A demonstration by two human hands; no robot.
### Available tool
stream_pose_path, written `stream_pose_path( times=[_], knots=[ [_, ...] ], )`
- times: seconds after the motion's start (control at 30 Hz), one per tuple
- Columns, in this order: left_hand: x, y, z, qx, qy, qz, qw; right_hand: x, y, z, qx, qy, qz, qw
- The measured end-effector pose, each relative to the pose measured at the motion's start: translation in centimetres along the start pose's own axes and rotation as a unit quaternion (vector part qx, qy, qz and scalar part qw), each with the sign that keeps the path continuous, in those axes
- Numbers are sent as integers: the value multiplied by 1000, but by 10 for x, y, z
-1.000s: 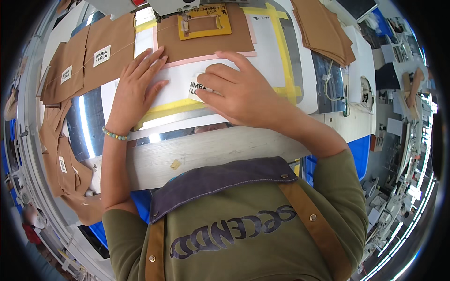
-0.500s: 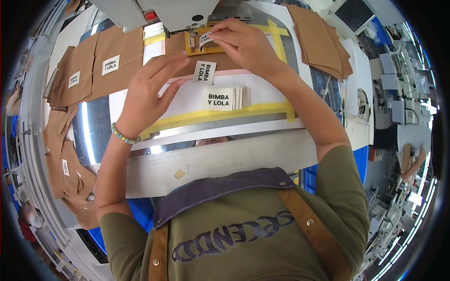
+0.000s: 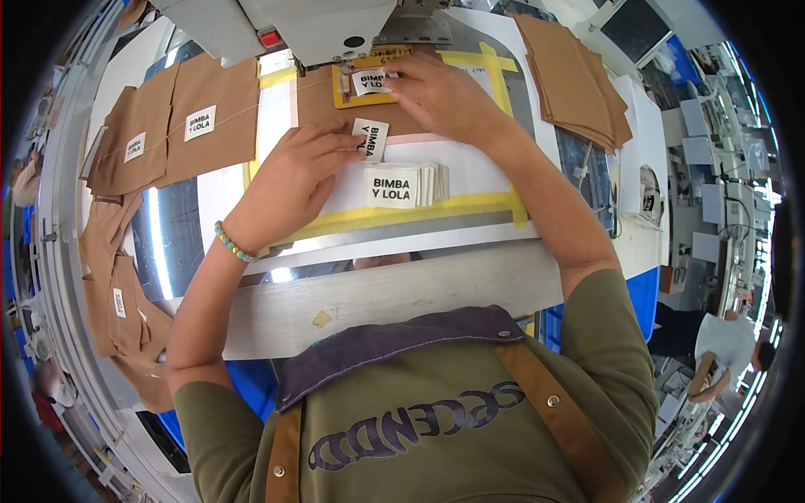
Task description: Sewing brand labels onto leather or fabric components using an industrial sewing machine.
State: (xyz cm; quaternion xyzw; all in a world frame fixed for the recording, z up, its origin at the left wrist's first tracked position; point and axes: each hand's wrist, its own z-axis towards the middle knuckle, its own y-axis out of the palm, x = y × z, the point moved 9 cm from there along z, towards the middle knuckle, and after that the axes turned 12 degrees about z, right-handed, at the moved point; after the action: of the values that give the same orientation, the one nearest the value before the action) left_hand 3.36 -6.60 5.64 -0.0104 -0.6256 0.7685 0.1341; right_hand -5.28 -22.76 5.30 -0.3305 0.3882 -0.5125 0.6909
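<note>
A white label (image 3: pixel 367 81) with dark print lies in the opening of a yellow frame (image 3: pixel 342 94) under the machine head. My right hand (image 3: pixel 440 96) has thumb and fingertips closed at that label's right edge. Beneath the frame is a brown fabric piece (image 3: pixel 314 105). My left hand (image 3: pixel 293 172) reaches in from the left, its fingers stretched out, the tips on a loose, turned label (image 3: pixel 375 134) at the fabric's near edge. Closer to me is a fanned stack of white labels (image 3: pixel 394 186).
A grey-white sewing machine head (image 3: pixel 323 25) overhangs the work. On the left, labelled brown pieces (image 3: pixel 214 92) are joined by a thread. A stack of brown pieces (image 3: pixel 570 84) lies at right. Yellow tape (image 3: pixel 419 205) edges the white sheet. A person (image 3: pixel 725 344) is far right.
My right hand has brought the curled label down flat into the yellow frame. My left hand has moved nearer to me, its fingertips coming onto the loose label.
</note>
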Motion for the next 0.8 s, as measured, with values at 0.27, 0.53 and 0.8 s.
stream_pose_path(
  times=[0.27,0.53,0.8],
  knots=[
    [-16,8,31,59,-61,29,996,-6,5,4,-23,33,28,999],
    [-28,23,34,55,-64,86,993,5,-15,-12,-65,62,2,996],
    [-36,18,36,53,-70,57,995,4,-7,-3,-74,55,25,995]
  ],
)
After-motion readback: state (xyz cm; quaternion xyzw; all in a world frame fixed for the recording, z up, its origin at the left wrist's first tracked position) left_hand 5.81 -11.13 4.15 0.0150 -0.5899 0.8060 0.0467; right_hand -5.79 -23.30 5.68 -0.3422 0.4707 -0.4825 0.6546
